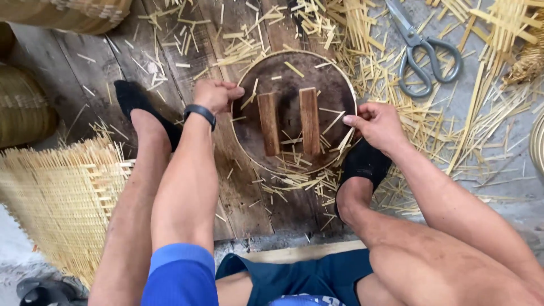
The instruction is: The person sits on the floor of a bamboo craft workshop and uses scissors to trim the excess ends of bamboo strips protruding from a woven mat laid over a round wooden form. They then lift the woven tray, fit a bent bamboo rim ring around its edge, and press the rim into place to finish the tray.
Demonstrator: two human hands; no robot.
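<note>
Both hands gripped the thin round bamboo hoop lying on the dark plank floor — left hand on its far-left rim, right hand on its right rim — grey scissors far right.

The left hand is curled into a loose fist, knuckles up and fingers tucked under, with a dark band round the wrist and the forearm running straight down toward a blue sleeve. The right hand lies palm down with its thumb and forefinger pinched together at the tips, and its bare forearm slants off toward the lower right. Both arms reach forward between the raised knees, hands well apart and level with each other.
</note>
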